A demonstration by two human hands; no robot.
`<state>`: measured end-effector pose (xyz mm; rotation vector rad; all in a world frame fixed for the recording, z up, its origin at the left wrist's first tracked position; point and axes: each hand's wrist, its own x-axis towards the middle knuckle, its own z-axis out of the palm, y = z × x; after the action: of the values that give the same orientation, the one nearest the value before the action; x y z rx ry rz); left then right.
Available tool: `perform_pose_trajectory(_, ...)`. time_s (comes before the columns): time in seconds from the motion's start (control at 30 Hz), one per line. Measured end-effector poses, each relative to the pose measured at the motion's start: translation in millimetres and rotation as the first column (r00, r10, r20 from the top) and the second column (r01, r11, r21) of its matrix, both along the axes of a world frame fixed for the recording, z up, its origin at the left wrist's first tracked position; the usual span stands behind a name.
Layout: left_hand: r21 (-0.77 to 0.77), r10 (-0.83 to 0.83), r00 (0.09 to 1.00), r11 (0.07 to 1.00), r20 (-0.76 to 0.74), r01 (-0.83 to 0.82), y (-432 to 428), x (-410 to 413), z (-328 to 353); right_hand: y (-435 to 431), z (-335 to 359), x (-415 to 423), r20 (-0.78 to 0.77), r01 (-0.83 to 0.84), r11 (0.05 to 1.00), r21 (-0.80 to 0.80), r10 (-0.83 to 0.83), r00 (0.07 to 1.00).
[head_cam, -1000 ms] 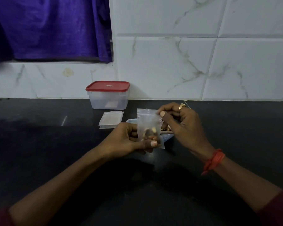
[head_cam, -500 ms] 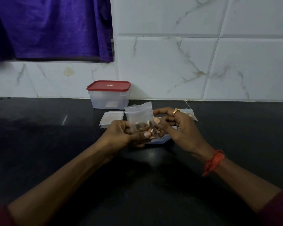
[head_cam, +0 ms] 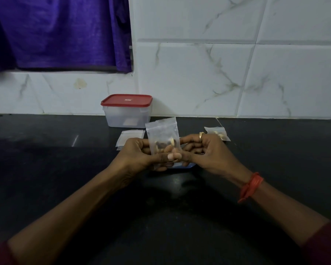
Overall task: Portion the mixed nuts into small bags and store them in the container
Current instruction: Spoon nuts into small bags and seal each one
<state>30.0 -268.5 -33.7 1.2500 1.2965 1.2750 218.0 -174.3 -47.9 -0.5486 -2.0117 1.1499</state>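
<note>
A small clear zip bag (head_cam: pixel 161 131) with a few mixed nuts in its bottom stands upright between my hands. My left hand (head_cam: pixel 139 154) pinches its lower part, thumb across the front. My right hand (head_cam: pixel 203 152), with a gold ring, touches the bag's lower right edge with curled fingers. Under my hands a blue-rimmed dish (head_cam: pixel 182 165) is mostly hidden. A clear container with a red lid (head_cam: pixel 127 110) stands shut at the wall. A filled small bag (head_cam: pixel 218 133) lies behind my right hand. A stack of empty bags (head_cam: pixel 130 137) lies left of the held bag.
The black countertop (head_cam: pixel 46 169) runs to a white marble-tiled wall (head_cam: pixel 199 73). A purple curtain (head_cam: pixel 55 31) hangs at the upper left. An orange thread band (head_cam: pixel 250 186) circles my right wrist.
The held bag has moved left and slightly up. My right hand dropped from the bag's top to its lower edge, uncovering the filled bag behind it.
</note>
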Motion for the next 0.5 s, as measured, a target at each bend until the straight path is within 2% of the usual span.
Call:
perform_pose_trajectory(0.13, -0.011, 0.005, 0.998, 1.0, 0.07, -0.004, -0.2, -2.3, 4.4, 1.6, 6.1, 3.4, -0.029, -0.042, 0.995, -0.086, 0.039, 0.999)
perform_pose_trajectory(0.27, -0.014, -0.034, 0.999, 0.999, -0.033, 0.033, 0.5, -3.0, 4.6, 4.3, 4.4, 3.8, -0.019, 0.002, 0.997, -0.079, -0.003, 1.0)
perform_pose_trajectory(0.37, -0.012, -0.003, 0.996, 1.0, -0.088, 0.001, 1.1, -4.4, 2.4, 4.1, 0.4, 1.8, -0.003, -0.008, 0.999, -0.046, 0.008, 1.0)
perform_pose_trajectory(0.5, 0.004, 0.058, 0.996, 0.998, -0.067, -0.058, 1.9, -5.6, 0.0, 2.4, 2.2, 2.0, -0.002, -0.026, 0.995, -0.091, 0.026, 1.0)
